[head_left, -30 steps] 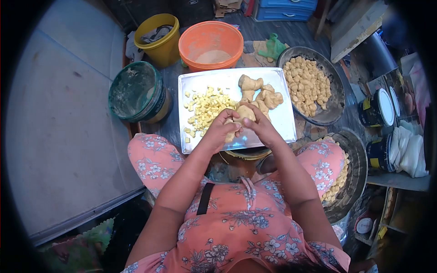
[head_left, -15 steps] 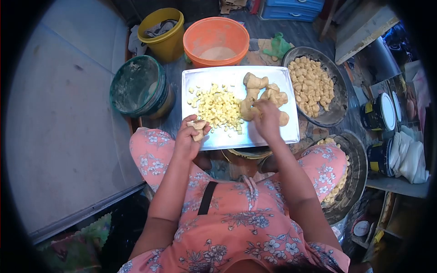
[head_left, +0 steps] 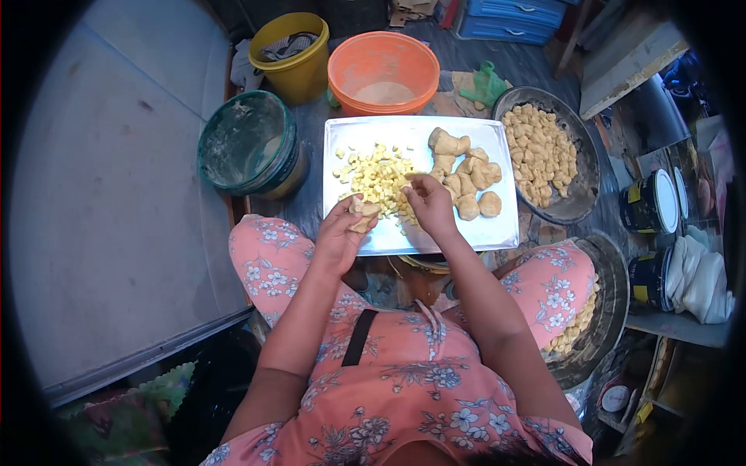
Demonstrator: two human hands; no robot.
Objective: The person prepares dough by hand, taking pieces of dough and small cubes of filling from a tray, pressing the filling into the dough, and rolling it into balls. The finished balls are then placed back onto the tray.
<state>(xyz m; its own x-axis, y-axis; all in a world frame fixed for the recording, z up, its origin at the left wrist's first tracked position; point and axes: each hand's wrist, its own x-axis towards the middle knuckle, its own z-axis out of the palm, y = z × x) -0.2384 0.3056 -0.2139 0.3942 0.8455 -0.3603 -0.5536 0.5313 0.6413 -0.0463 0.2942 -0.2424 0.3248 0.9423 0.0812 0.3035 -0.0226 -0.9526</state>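
Left hand (head_left: pixel 339 237) grips a dough piece (head_left: pixel 364 217) while right hand (head_left: pixel 431 206) curls over yellow cubes (head_left: pixel 374 172), its hold unclear.

Your clothes (head_left: pixel 435 378) are coral pink with white and blue-grey flowers. Your tray (head_left: pixel 499 233) is silvery white, its cubes (head_left: pixel 379 172) pale yellow, its dough pieces (head_left: pixel 471 177) tan; the tub (head_left: pixel 381 58) is orange, the drawers (head_left: pixel 509 29) blue.

We seem to be in a home food-making room, with dough (head_left: pixel 538 147) in a basin (head_left: pixel 584 185) at upper right and blue drawers (head_left: pixel 509 29) above.
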